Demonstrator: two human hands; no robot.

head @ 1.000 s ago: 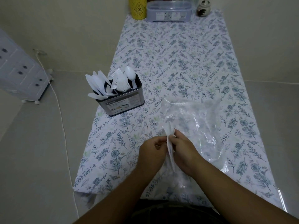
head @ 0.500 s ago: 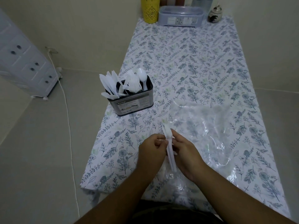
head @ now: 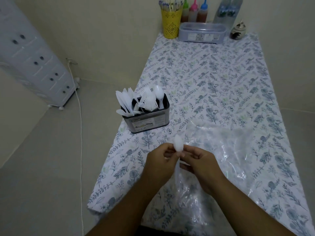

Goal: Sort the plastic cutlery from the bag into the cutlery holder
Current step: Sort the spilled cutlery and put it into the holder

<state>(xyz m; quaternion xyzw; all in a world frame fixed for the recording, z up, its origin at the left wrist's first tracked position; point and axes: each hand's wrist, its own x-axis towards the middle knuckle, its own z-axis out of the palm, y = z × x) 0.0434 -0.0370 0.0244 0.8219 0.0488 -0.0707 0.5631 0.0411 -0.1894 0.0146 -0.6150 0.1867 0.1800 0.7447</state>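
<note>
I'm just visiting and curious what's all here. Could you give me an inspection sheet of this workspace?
Surface: table under a floral tablecloth.
Job's things: metal cutlery holder with white knives, forks and one spoon; clear plastic bag; white plastic spoon held upright.
Clutter: yellow cup, sauce bottles, lidded box, water bottles, small jar at the far end.
Grippers: left hand and right hand both pinch the spoon.
Cables: white cord on the floor.
Surroundings: drawer unit, plain walls.

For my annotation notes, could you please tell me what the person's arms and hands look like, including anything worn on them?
Both forearms are bare, with no sleeves in view. The left hand and right hand wear no gloves, and no rings, watch or bracelets are visible.
</note>
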